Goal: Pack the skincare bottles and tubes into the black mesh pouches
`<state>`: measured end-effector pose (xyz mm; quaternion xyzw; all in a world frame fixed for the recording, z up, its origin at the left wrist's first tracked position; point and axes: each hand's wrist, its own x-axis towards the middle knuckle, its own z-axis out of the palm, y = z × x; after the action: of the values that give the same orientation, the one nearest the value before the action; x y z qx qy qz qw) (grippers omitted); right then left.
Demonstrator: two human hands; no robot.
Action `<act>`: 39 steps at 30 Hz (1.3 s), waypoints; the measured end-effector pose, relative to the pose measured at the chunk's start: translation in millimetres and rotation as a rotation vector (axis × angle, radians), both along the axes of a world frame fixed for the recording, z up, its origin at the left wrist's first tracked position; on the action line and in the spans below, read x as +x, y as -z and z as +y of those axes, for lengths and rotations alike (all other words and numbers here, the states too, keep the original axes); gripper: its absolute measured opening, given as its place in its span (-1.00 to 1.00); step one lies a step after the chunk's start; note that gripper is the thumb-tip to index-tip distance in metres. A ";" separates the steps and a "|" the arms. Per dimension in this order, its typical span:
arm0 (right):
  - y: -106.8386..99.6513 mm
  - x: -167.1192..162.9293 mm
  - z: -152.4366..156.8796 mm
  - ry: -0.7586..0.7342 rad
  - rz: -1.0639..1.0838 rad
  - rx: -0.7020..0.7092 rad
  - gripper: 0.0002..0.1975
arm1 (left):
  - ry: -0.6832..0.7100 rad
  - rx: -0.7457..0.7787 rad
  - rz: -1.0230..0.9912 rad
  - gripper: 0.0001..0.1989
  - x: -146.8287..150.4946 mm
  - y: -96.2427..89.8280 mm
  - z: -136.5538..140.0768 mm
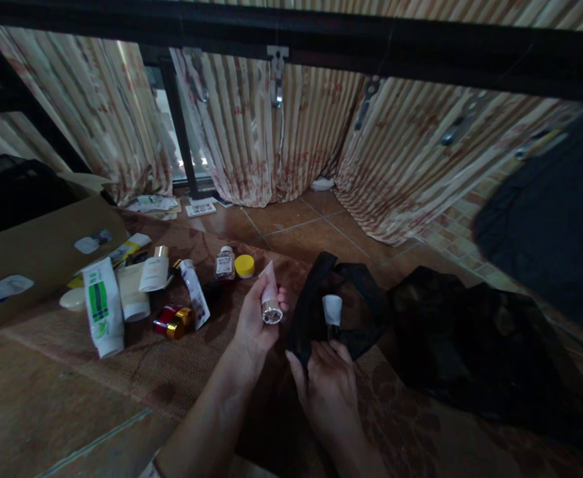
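My left hand is closed around a pale pink squeeze tube, its shiny silver cap pointing toward me. To its right, my right hand is closed at the near edge of a black plastic bag whose handles stand up. A white-topped item with a dark neck shows just beyond the right fingers; whether they touch it I cannot tell. Left of the hands lie a yellow-lidded jar, a small clear bottle, a white tube with purple print and a red jar with a gold lid.
More toiletries lie farther left, among them a white-and-green tube and a cream bottle, beside a cardboard box. A black heap of plastic sits at right. Striped curtains hang behind a dark metal bar.
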<state>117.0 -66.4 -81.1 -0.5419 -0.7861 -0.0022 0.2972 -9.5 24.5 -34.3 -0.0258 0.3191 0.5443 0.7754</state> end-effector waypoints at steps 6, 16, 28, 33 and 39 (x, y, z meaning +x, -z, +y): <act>-1.5 0.3 0.1 -0.002 -0.010 -0.012 -0.70 | -0.023 -0.085 0.004 -0.73 3.5 3.8 2.0; -2.3 0.0 0.0 -0.012 -0.019 -0.009 -0.71 | 0.058 -0.109 0.057 -0.67 2.1 2.7 2.1; -0.8 0.4 -0.2 -0.012 -0.033 -0.009 -0.68 | 0.063 -0.067 0.141 -0.71 6.4 9.2 0.6; -1.1 0.2 -0.4 -0.013 -0.029 -0.008 -0.67 | 0.079 -0.082 0.141 -0.70 6.7 10.7 1.3; -2.0 -0.2 -1.1 -0.005 -0.021 -0.025 -0.67 | 0.077 0.040 0.236 -0.73 10.7 6.5 -3.0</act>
<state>116.8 -67.5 -79.1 -0.5435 -0.7906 0.0028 0.2821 1.2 21.5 -40.8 0.0661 0.3980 0.5197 0.7531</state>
